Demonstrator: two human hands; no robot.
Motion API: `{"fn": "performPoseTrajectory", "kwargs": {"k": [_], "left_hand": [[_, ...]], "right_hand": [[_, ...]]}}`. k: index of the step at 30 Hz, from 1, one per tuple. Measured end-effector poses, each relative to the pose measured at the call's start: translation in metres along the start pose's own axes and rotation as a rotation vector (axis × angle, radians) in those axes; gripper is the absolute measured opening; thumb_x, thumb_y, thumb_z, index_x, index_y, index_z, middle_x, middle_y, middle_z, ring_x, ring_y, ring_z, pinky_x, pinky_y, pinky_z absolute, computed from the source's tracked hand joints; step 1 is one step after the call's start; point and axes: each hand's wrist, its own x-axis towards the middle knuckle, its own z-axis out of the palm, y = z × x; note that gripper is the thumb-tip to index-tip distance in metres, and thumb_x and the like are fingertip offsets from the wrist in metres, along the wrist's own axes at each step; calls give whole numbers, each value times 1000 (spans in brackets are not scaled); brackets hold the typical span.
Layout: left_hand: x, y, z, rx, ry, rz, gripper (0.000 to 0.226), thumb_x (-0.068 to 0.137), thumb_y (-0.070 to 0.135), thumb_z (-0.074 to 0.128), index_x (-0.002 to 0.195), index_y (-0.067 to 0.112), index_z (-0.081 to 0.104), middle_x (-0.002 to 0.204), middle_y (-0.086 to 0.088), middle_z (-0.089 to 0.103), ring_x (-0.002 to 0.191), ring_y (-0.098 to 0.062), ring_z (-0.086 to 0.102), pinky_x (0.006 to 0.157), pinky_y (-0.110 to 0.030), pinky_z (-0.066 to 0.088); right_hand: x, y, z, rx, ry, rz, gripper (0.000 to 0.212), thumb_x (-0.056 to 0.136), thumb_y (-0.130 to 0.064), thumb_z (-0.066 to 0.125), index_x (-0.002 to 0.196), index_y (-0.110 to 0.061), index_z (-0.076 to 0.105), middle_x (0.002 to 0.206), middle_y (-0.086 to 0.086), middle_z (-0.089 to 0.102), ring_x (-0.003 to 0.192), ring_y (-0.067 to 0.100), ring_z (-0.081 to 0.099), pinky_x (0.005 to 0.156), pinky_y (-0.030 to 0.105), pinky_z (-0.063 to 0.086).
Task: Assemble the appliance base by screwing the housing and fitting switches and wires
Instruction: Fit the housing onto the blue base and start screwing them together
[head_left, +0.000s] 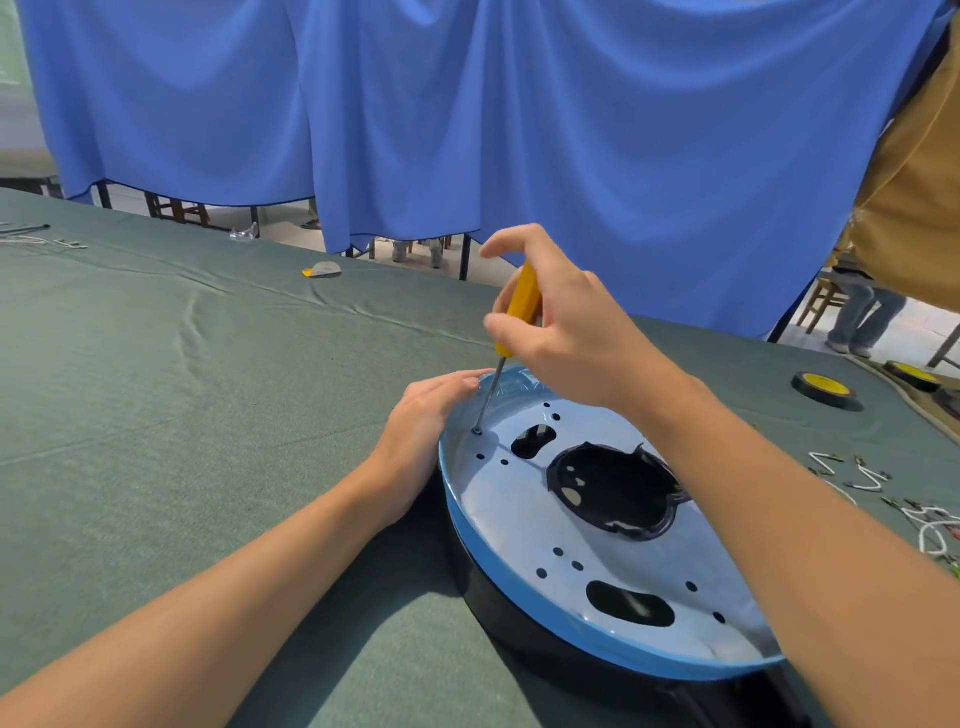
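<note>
The appliance base (524, 525) is a round shiny metal plate with a blue rim over a black housing, lying on the green table cloth. It has several small holes, two oblong cutouts and a large black round opening. My right hand (566, 332) grips the yellow handle of a screwdriver (519, 304); its metal shaft slants down to a screw (477, 431) near the plate's left edge. My left hand (421, 436) rests on the left rim of the base, fingers along the edge.
White wires with metal terminals (872, 480) lie on the cloth at the right. A black and yellow tape roll (826, 389) sits at the far right, another behind it. A small yellow and white piece (323, 270) lies far back. Blue curtains hang behind the table.
</note>
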Motion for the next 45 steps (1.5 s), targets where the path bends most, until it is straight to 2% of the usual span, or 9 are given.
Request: {"fn": "performPoseTrajectory", "kwargs": {"k": [4,12,17,22,26,31,37,42,45], "left_hand": [[-2,2,1,13,-12,15,31,99,12,44,98,17,75,90,1,77,81,-9,72,66,-15,52],[-2,2,1,24,-2,10,34,99,14,46,92,23,78,90,0,77,82,-11,72,66,-16,52],[-4,5,2,34,-21,44,46,99,14,45,81,36,80,89,5,77,82,-7,72,65,-13,51],[-4,4,1,22,-20,37,43,99,14,45,82,30,80,89,2,77,80,-9,73,64,-15,51],[-3,4,2,20,-6,50,38,100,12,45,85,25,78,84,3,77,75,-6,72,61,-12,50],[-2,2,1,20,-9,34,34,100,13,45,90,21,77,88,-1,77,79,-10,72,64,-16,52],[-1,1,1,24,0,21,35,99,12,46,91,22,78,91,-2,77,82,-11,73,68,-18,53],[0,1,0,9,-17,22,39,99,12,46,83,24,79,85,0,77,76,-10,72,62,-16,52],[-1,0,0,18,-14,27,40,99,12,45,82,26,79,85,1,77,77,-9,73,62,-15,52]], "right_hand": [[1,-1,2,-227,97,-44,34,85,-29,69,110,-19,49,57,15,52,51,23,44,56,38,44],[1,-3,3,24,57,2,39,89,-12,57,125,-19,43,71,16,55,60,21,53,59,32,44],[1,-6,6,-112,91,-10,34,86,-38,69,104,-18,47,63,9,51,54,15,45,53,24,35],[2,-4,1,66,-4,14,28,90,-10,60,111,-15,42,83,3,57,58,4,46,57,17,41],[2,-6,11,-156,134,-20,39,85,-38,71,107,-14,51,56,-2,41,51,9,40,53,19,30],[4,-5,9,46,52,5,35,92,-20,59,126,-20,51,78,-6,62,65,11,55,62,24,46],[3,1,9,-236,139,73,39,84,-53,65,105,-22,54,63,-1,57,62,17,52,64,33,42],[4,-2,5,7,-13,65,38,91,-13,56,127,-22,47,80,11,62,61,14,52,61,24,44],[4,-4,2,-143,61,7,37,86,-27,69,118,-21,50,59,6,47,50,13,41,53,20,36]]}}
